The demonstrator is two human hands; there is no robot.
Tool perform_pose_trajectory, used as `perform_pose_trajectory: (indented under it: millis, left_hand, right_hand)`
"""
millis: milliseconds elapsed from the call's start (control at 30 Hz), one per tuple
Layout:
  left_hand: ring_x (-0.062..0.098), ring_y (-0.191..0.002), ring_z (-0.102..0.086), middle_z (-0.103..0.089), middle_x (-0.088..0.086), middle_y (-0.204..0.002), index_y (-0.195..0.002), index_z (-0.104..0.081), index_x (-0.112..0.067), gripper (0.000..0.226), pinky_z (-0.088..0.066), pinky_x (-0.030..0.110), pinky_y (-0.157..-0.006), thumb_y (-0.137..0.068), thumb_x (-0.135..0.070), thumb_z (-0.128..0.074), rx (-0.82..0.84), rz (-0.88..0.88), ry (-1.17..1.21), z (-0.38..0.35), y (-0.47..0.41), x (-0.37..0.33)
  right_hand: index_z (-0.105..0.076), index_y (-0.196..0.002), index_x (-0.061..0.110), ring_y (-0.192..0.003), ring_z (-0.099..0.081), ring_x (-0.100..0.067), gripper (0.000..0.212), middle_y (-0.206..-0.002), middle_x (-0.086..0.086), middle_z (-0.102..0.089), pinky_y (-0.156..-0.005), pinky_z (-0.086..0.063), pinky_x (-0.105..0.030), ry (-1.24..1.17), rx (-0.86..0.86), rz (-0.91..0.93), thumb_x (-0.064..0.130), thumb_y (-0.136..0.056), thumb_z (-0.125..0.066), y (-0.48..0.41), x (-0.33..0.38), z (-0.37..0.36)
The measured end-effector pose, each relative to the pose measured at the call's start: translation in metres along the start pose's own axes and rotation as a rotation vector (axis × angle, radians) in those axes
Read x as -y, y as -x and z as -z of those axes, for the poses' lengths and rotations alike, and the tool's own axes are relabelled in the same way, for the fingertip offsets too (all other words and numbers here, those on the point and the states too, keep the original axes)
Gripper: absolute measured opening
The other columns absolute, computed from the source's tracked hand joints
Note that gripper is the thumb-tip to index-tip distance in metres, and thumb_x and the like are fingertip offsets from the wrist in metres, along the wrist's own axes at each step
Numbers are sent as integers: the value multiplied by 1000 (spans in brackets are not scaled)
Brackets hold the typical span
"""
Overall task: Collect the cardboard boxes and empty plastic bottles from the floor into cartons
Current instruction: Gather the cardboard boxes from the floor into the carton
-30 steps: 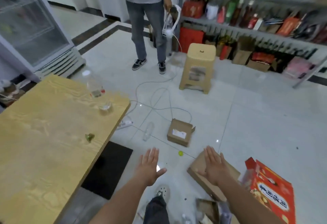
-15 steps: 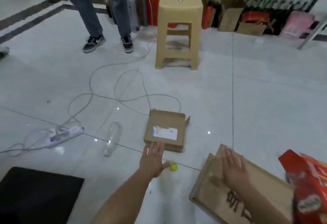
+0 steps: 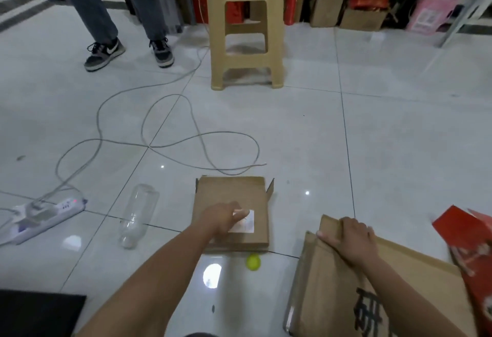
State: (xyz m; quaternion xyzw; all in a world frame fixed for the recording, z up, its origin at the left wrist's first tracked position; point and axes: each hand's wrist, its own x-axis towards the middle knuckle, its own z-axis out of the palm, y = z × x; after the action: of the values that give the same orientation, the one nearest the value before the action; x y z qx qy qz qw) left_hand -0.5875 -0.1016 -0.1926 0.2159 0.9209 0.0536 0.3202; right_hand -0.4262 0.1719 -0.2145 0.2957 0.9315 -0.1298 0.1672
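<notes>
The left hand (image 3: pixel 222 219) lies on top of the small flat brown cardboard box (image 3: pixel 230 194), which sits on the pale tiled floor (image 3: pixel 399 150) straight ahead. Its fingers (image 3: pixel 241 212) reach across the white label (image 3: pixel 249 226) on the lid and touch it. Whether they press flat or are bent for a hold cannot be told through the blur. The right hand (image 3: pixel 351 240) grips the far upper edge of the large brown cardboard carton (image 3: pixel 324 283) with black printed characters. Its fingers (image 3: pixel 348 223) are curled over that edge and the thumb lies along the near face. The carton stands just to the right of the small box, apart from it. A clear empty plastic bottle (image 3: pixel 138 215) lies on its side on the floor just left of the box, touched by neither hand. A small yellow-green cap (image 3: pixel 253 262) rests between the box and the carton, near the box's closest corner. Beyond lie a looped grey cable (image 3: pixel 173 137), a white power strip (image 3: pixel 45 214) and a beige plastic stool (image 3: pixel 246 25).
</notes>
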Motion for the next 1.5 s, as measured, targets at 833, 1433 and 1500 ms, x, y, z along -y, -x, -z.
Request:
perform_pose_trajectory:
  millis: [833, 1433, 1500]
  left_hand:
    - [27, -134, -28, -34, 8, -142, -143, -33, -21, 103, -28, 42, -112, -58, -51, -84, 268, 135, -160, -16, -32, 36]
    - [19, -95, -63, -67, 2, -112, -114, -62, -15, 60, -52, 31, -83, -62, -32, -85, 428, 138, 186, -17, 34, 14]
    - [18, -92, -65, -68, 0, -100, -97, -63, -20, 40, -52, 32, -85, -67, -39, -81, 345, 162, 139, -9, 66, 4]
  right_hand:
    - [-52, -75, 8, -65, -45, -25, 74, -70, -7, -46, -66, -28, -36, 159, -700, 139, 77, -78, -24, 7, 14, 6]
    - [-62, -116, 13, -99, -57, -18, 40, -107, -2, -61, -87, -47, -27, 293, 516, -6, 19, -78, -71, -22, 1, 103]
    - [-56, -122, 11, -99, -53, -17, 34, -114, -4, -59, -86, -42, -25, 375, 535, -5, 15, -88, -56, -1, -4, 111]
